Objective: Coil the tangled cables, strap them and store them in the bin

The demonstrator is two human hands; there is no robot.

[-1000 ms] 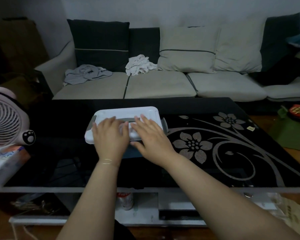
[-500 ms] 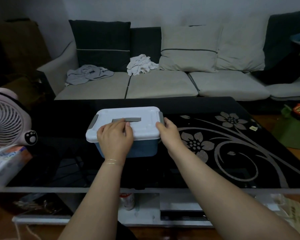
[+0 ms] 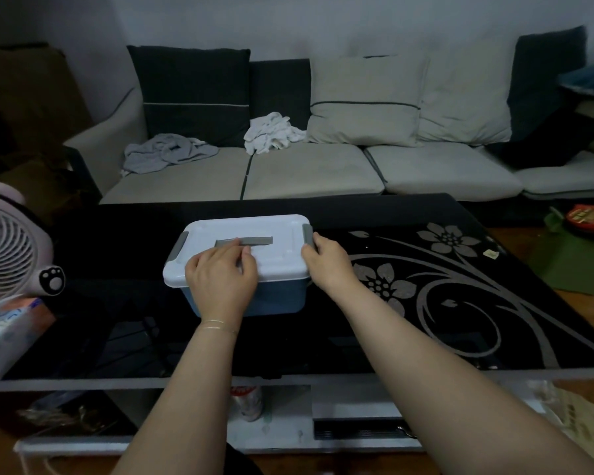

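A blue bin [image 3: 275, 298] with a white lid [image 3: 282, 258] stands on the black glass table [image 3: 323, 337], and the lid is on. My left hand [image 3: 222, 275] rests on the lid's near left part, its fingertips at the flat grey handle [image 3: 254, 241]. My right hand [image 3: 324, 264] is at the bin's right end, with its fingers curled on the grey right latch [image 3: 307, 236]. The grey left latch [image 3: 179, 248] is untouched. No cable is in view.
A white fan [image 3: 11, 255] stands at the table's left edge above a box [image 3: 7, 320]. The table's right half carries a grey flower pattern [image 3: 460, 269]. A sofa [image 3: 309, 169] with cushions and cloths lies beyond. A can [image 3: 249, 402] stands on the shelf beneath.
My right hand slid off the lid's top to the right latch and now holds it. My left hand stayed on the lid.
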